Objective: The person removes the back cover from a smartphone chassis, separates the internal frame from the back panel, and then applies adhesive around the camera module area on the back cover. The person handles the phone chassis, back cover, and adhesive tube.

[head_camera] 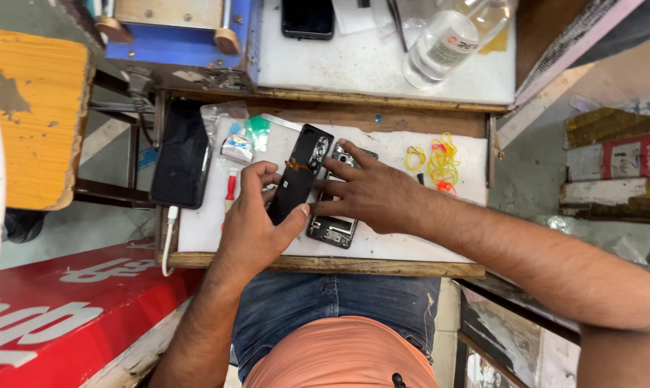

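While I watch through the head camera, the left hand (257, 230) has its fingers clamped on a black back cover (300, 174), thumb on the near edge and the other fingers curled over the far-left edge. That cover is tilted up off the opened phone body (334, 228), which lies flat on the white work mat (203, 223) directly under the right hand (372, 195). The right-hand fingers are spread apart and pressed flat on the phone body, not closed round anything. A short orange flex strip shows near the cover's upper part, just beyond the left fingertips; I cannot tell whether it joins cover and body.

Both cover and body run with their long axes away from me, leaning slightly rightward at the far end, camera cut-outs farthest from the fingers. The cover sits just left of the body, so the left hand is the nearer one to it, the right the nearer to the body.

To the left of the left fingers lie a red-handled tool (230, 188) and a dark phone (183, 154) with a white cable (169, 241). Beyond the right fingers lie yellow rubber bands (440, 162).
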